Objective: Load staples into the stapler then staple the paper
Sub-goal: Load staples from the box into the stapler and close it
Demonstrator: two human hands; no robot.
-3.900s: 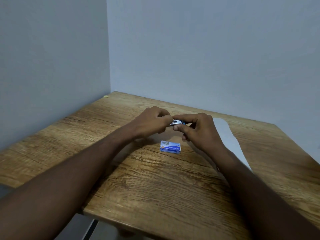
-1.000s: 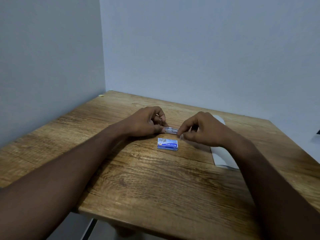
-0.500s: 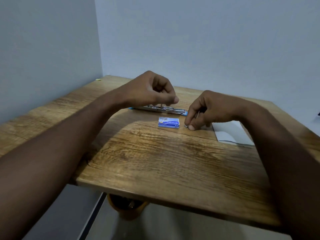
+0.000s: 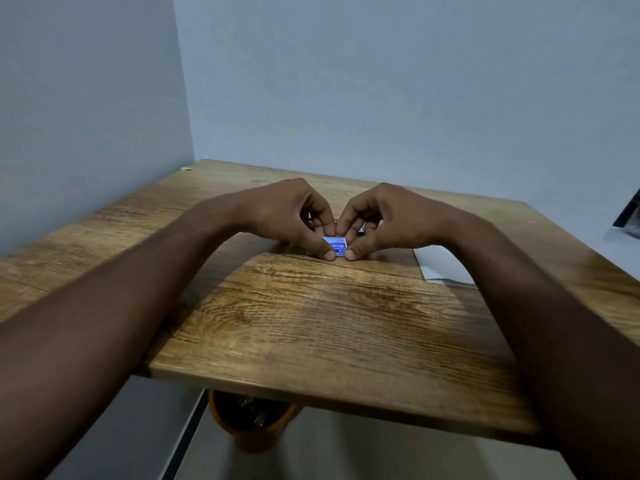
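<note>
Both hands on the blue staple box [image 4: 336,244]: left hand [image 4: 291,216] & right hand [image 4: 388,220] pinch it btwn thumb & fingertips on the wooden table [image 4: 311,327]; paper [image 4: 440,266] lies just right.

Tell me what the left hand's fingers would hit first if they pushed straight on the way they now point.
The left hand points down and right, fingertips already on the blue staple box. Pushing on, it would likely press the box into the right hand pinching its other side, then the table. Depth is unclear.
</note>
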